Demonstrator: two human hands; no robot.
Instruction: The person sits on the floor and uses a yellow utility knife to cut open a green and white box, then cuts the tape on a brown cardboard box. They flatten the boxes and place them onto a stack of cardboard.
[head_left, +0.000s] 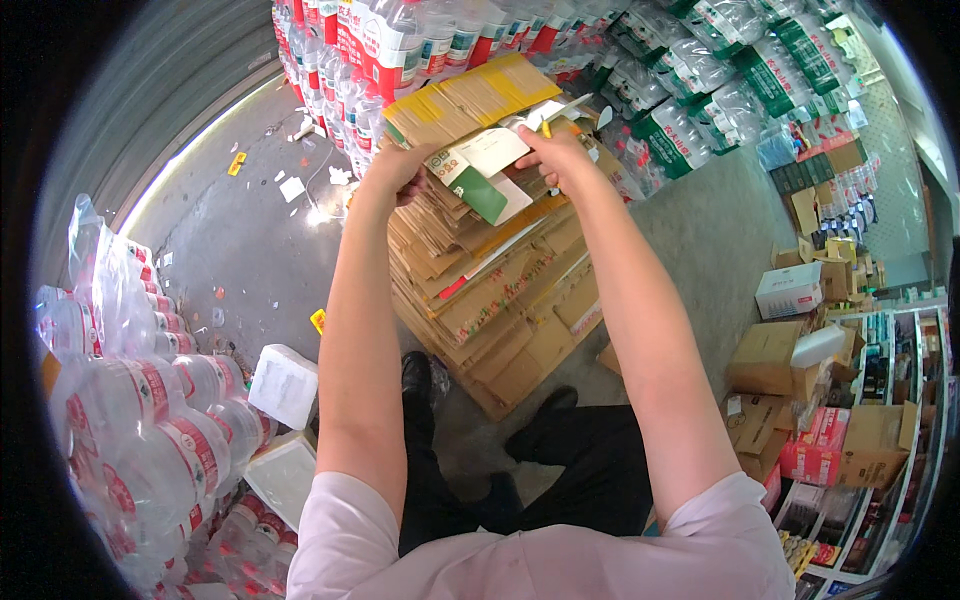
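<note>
A green-and-white printed carton (480, 193), partly flattened, lies on top of a tall stack of flattened cardboard (517, 315). My left hand (397, 176) is curled around the carton's left edge, its fingertips partly hidden. At the carton's right side, my right hand (559, 157) holds a slim yellow tool (546, 130), which shows above and below the fingers; its exact kind is unclear. The right thumb and fingers are beside a white carton flap (495, 150). Just beyond both hands lies a brown cardboard sheet with yellow bands (472, 97).
Shrink-wrapped water bottles (397, 45) and green-labelled bottle packs (675, 135) rise behind the stack. Large water bottles (180, 450) and a white foam block (283, 386) stand at left. Cardboard boxes (761, 358) and shelving (892, 360) line the right. Paper scraps (292, 189) litter the concrete floor.
</note>
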